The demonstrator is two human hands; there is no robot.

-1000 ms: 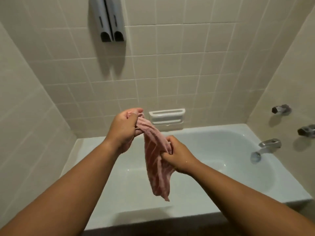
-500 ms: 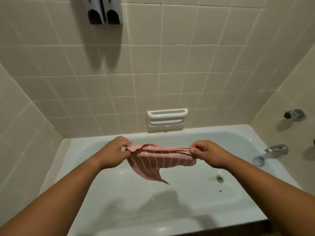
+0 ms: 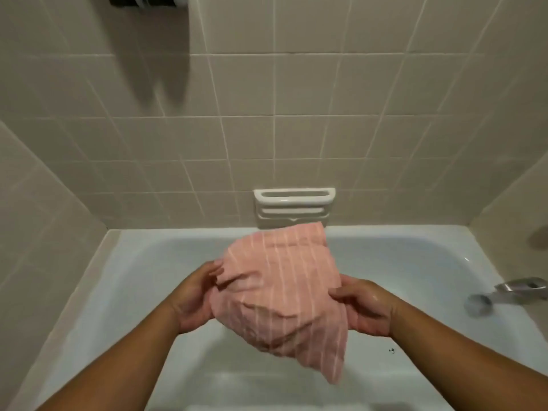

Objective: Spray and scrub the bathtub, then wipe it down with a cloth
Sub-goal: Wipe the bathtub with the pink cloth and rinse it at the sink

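Note:
A pink cloth (image 3: 281, 286) with thin pale stripes billows in the air above the white bathtub (image 3: 124, 268), blurred by motion. My left hand (image 3: 192, 295) holds its left edge, fingers curled round the fabric. My right hand (image 3: 361, 307) grips the right edge, thumb on top. One corner of the cloth hangs down toward the tub floor. The cloth hides part of the tub's far wall and floor. No spray bottle or scrubber is in view.
A white soap holder (image 3: 293, 206) is set in the beige tiled wall just above the tub's far rim. A chrome spout (image 3: 504, 292) juts from the right wall. Dark specks (image 3: 391, 350) lie on the tub floor. Dispenser bottoms (image 3: 148, 0) show at the top edge.
The cloth, first hanging twisted between my hands, was stretched out flat and now billows toward the far wall. My hands came lower and nearer, and the view tilted down toward the tub.

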